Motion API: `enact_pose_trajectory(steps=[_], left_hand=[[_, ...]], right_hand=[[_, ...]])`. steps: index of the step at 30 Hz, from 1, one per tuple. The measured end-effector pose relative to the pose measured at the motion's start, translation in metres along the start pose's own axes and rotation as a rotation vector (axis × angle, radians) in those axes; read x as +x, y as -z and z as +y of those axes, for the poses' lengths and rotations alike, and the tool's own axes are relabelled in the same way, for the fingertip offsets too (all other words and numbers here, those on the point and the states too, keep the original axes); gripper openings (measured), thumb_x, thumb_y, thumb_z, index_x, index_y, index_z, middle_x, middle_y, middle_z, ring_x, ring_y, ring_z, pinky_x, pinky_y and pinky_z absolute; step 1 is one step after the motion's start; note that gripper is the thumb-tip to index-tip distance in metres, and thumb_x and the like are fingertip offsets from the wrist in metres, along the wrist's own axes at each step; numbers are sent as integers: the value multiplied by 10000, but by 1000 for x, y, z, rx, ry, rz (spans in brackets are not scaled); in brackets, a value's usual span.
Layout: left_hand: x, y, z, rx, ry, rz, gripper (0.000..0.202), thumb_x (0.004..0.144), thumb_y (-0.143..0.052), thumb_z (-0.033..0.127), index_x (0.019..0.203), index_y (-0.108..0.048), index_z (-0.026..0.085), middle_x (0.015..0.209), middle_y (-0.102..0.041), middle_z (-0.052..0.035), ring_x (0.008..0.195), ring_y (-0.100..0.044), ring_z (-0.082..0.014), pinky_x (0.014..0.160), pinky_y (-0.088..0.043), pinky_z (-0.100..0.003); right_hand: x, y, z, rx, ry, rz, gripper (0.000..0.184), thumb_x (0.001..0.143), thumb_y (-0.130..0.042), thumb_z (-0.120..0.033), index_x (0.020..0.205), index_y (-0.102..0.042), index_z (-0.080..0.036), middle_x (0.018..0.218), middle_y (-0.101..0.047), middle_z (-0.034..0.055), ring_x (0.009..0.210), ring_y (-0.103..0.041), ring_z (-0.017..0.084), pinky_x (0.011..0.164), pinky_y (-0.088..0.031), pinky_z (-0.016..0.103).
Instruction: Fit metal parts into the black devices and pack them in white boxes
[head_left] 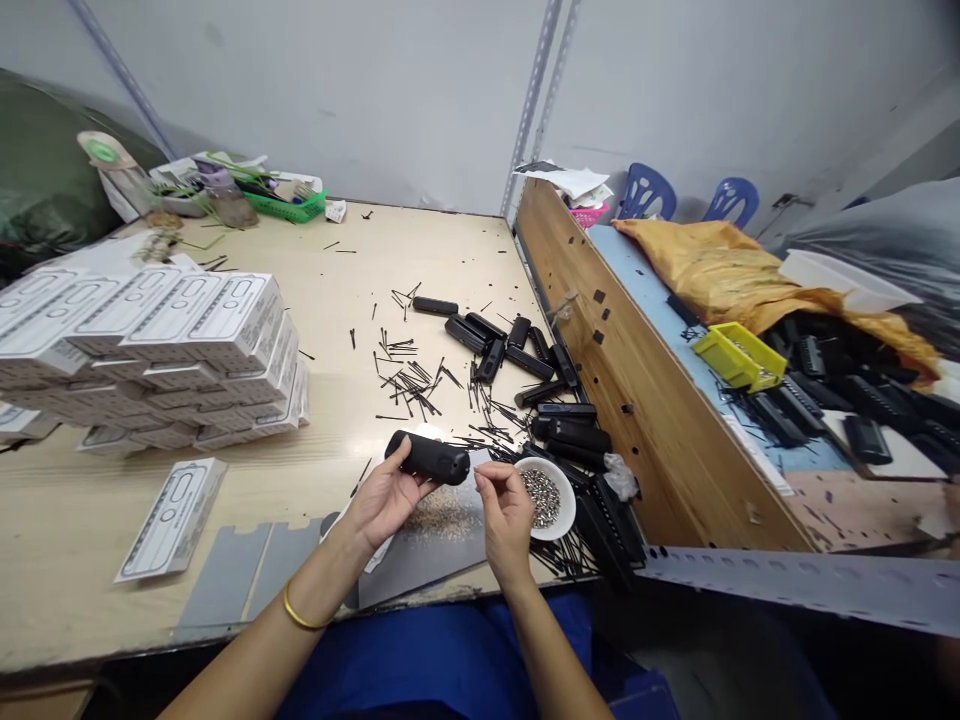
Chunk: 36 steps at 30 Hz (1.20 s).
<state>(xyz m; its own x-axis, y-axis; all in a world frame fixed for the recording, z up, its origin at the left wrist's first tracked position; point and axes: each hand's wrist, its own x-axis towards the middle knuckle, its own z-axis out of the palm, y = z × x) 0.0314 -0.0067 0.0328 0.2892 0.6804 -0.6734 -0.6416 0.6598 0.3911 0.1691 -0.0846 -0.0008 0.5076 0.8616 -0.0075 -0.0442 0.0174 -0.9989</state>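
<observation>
My left hand (386, 502) is wrapped round a black, rounded oblong device (427, 458), held tilted above the table with one end towards the right. Close to that end, my right hand (507, 512) is closed in a pinch. Whatever lies between its fingertips is too small to make out. Just right of that hand stands a white bowl (568, 512) full of small shiny metal pieces (541, 494). Under both hands lies a grey sheet (424, 568) with tiny light-coloured bits scattered on it.
Stacked white printed boxes (232, 318) stand at left, with a single box (171, 520) in front. Thin black sticks (420, 388) and more black devices (529, 362) lie ahead. A wooden partition (637, 380) borders the right side. Green basket (289, 208) at the back.
</observation>
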Motion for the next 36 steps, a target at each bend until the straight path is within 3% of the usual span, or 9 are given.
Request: enact_pose_trajectory(steps=[7, 15, 20, 23, 26, 28, 32, 34, 36], left_hand=[[-8, -8, -7, -20, 16, -33, 340, 960, -451, 218, 1267, -484, 77, 1208, -603, -201, 1124, -604, -253, 957, -509, -422], [-10, -6, -10, 69, -93, -47, 269, 957, -453, 193, 1179, -551, 78, 1126, -645, -167, 1012, -647, -222, 907, -539, -416], [-11, -5, -14, 122, -124, -24, 237, 938, -493, 215, 1128, -552, 88, 1165, -624, -172, 988, -647, -222, 851, -555, -389], [-24, -4, -13, 194, -306, -101, 304, 853, -624, 274, 1122, -537, 163, 1145, -632, -127, 1045, -625, -261, 909, -515, -445], [-31, 3, -21, 550, -604, -350, 386, 729, -728, 331, 1072, -586, 225, 1086, -647, -88, 1074, -600, -294, 972, -460, -460], [-25, 7, -35, 944, -651, -449, 301, 726, -704, 324, 995, -622, 214, 1011, -662, -95, 984, -619, -282, 933, -469, -426], [7, 0, -62, 1392, -579, -283, 425, 835, -558, 390, 1184, -526, 149, 1023, -658, -139, 924, -619, -275, 866, -458, -397], [20, -5, -62, 1496, -557, -222, 447, 855, -527, 416, 1194, -515, 125, 1057, -644, -156, 977, -603, -293, 862, -445, -394], [25, -5, -51, 1561, -530, -231, 423, 837, -556, 408, 1150, -555, 124, 1071, -634, -157, 1006, -587, -306, 862, -435, -395]], right_hand=[[-1, -4, 2, -64, 106, 35, 184, 857, -569, -330, 823, -592, -151, 897, -579, 43, 888, -559, 113, 850, -443, 260], [0, 0, 5, -146, 184, -29, 145, 851, -575, -278, 781, -612, -158, 837, -607, 38, 850, -573, 119, 820, -447, 260], [-11, -8, 14, -178, 282, 86, 137, 863, -560, -271, 801, -625, -167, 806, -620, 39, 818, -587, 115, 796, -464, 260], [-17, -1, 20, -176, 218, 34, 144, 866, -556, -294, 872, -625, -168, 871, -634, 51, 856, -591, 116, 822, -469, 263], [-16, 20, 22, -136, 102, 93, 230, 855, -567, -352, 979, -590, -160, 972, -625, 75, 893, -587, 127, 843, -473, 279], [-11, 36, 19, -146, 78, 194, 275, 851, -563, -384, 991, -578, -148, 988, -618, 85, 904, -588, 135, 852, -472, 289], [7, 57, 1, -260, 148, 243, 278, 846, -557, -404, 912, -593, -136, 913, -618, 76, 902, -582, 147, 867, -457, 291], [18, 56, -13, -314, 179, 240, 286, 853, -543, -413, 911, -596, -138, 897, -619, 70, 876, -577, 144, 839, -452, 279], [29, 45, -23, -408, 191, 148, 279, 867, -518, -408, 909, -606, -146, 891, -625, 64, 843, -564, 140, 802, -441, 268]])
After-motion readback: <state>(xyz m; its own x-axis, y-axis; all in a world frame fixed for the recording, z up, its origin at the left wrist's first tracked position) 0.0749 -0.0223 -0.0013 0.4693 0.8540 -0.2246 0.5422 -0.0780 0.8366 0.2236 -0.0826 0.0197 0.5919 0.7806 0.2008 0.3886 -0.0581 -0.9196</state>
